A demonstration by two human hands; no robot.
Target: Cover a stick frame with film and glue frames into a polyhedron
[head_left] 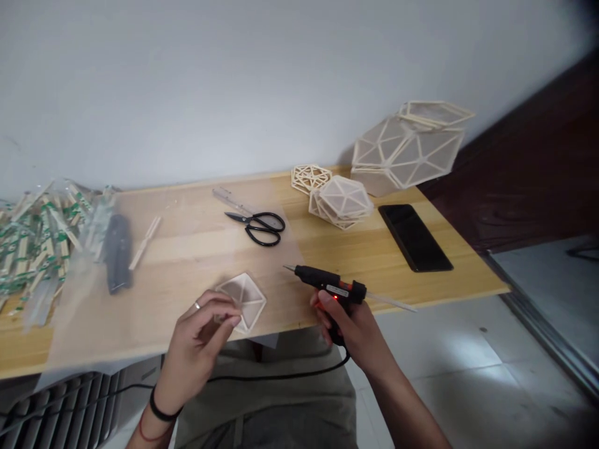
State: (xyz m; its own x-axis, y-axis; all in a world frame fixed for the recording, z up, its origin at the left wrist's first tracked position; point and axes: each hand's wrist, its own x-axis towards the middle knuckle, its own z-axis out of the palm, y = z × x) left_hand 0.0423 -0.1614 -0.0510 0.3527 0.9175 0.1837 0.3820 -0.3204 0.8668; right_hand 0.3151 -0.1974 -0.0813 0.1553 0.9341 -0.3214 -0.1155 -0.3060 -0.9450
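My right hand (340, 315) is wrapped round the grip of a black hot glue gun (322, 277), with a finger at its orange trigger. The nozzle points left over the table, a small red light glows on the body, and a glue stick (390, 302) protrudes from the back. My left hand (203, 327) is closed in a pinch over the lower left of a small pentagon panel (253, 302), made of pale wooden sticks and translucent sheet. Those fingers hide part of the panel, and whatever is between the fingertips cannot be made out.
Scissors (264, 227) lie beyond the panel beside a clear ruler (229, 199). Stick-frame panels (346, 199) and a large stick-frame structure (407, 149) stand back right, near a phone (414, 237). Wrapped sticks (42, 243) fill the left. A cord (281, 377) crosses my lap.
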